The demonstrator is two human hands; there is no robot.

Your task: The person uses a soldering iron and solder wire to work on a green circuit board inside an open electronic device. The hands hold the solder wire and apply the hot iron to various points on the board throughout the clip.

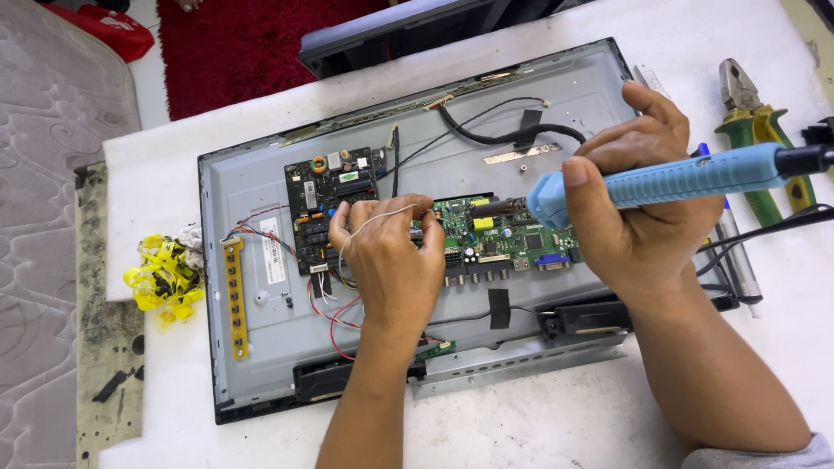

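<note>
Open rear of a flat-panel television (261,187) lying face down on a white table (539,417); left to right: a crumpled wad of yellow tape (165,278) at the table's left edge; a yellow button strip (234,295) along the panel's left side; a dark power board (330,208) with red and white leads; the left hand (391,260), fingers pinched on a thin solder wire (369,221) that loops up toward the green main board (504,239); the right hand (643,208), clenched round the blue soldering iron (686,178), whose metal tip rests over that board; green-handled pliers (756,130) at far right. The solder wire appears light, soft and easily bent, best pinched close to its free end; the iron appears light and rigid, to be held only by the ribbed blue handle, away from the hot tip; the board, densely set with small components, is judged fragile
</note>
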